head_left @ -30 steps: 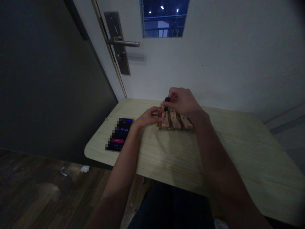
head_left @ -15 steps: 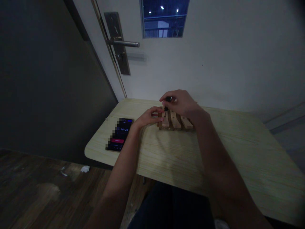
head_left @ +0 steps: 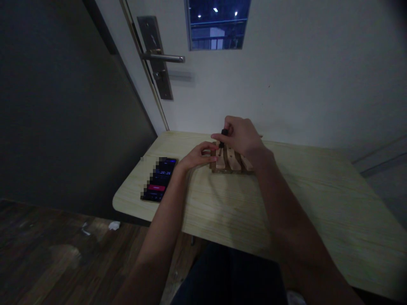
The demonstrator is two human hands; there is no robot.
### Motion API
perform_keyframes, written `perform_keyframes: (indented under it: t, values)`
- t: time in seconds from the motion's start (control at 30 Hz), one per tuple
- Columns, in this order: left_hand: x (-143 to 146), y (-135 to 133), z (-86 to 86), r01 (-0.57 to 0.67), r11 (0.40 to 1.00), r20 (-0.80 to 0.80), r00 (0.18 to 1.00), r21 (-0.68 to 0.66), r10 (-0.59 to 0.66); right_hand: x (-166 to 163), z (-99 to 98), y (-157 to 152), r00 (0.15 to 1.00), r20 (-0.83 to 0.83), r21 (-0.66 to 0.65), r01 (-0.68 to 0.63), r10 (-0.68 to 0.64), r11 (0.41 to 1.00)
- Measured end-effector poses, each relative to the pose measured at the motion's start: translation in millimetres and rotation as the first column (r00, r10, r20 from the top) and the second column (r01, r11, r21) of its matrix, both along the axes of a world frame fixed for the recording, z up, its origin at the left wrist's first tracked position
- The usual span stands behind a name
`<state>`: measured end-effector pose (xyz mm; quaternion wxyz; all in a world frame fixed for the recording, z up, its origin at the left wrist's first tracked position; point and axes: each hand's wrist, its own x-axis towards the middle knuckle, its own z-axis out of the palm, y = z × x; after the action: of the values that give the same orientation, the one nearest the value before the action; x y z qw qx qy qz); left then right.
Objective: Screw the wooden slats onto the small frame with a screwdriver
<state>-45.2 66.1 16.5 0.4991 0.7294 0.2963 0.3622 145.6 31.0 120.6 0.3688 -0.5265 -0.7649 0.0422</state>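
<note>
A small wooden rack (head_left: pixel 234 171) with several curved, pale wooden pieces stands near the back of the table. My left hand (head_left: pixel 199 156) grips its left side, thumb near the front and fingers behind. Between the thumb and fingers of my right hand (head_left: pixel 243 134) is a black-handled screwdriver (head_left: pixel 224 133), held nearly upright. Its thin shaft points down at the leftmost wooden piece (head_left: pixel 220 162), close to a small dark hole; whether the tip sits on a screw is too small to tell. My right hand and wrist hide the rack's right part.
A phone (head_left: pixel 162 178) with a lit timer screen lies left of my left forearm on the pale wooden table (head_left: pixel 222 207). Behind the table rises a white door (head_left: pixel 286 84) with a metal handle (head_left: pixel 168 58). Paper scraps (head_left: pixel 114 225) lie on the floor.
My right hand's fingers have shifted on the screwdriver's handle, its index finger now drawn back and raised. The right wrist has moved slightly left. My left hand stays on the rack.
</note>
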Motion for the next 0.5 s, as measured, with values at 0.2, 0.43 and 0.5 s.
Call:
perform_keyframes:
  t: [0.2, 0.43, 0.5]
  values:
    - [-1.3, 1.7, -3.0, -0.003, 1.0, 0.022, 1.0, -0.025, 0.004, 5.8, 2.4, -1.4, 0.971, -0.075, -0.03, -0.228, 0.225, 0.973]
    - [-2.1, 1.9, -4.4, -0.02, 0.999, 0.028, 0.999, -0.025, 0.021, 9.6, 8.9, -5.2, 0.962, -0.07, -0.144, -0.271, 0.263, 0.952]
    - [-2.0, 2.3, -5.0, -0.016, 1.0, 0.023, 1.0, -0.025, 0.017, 10.1, 9.4, -5.5, 0.967, -0.061, -0.128, -0.255, 0.249, 0.958]
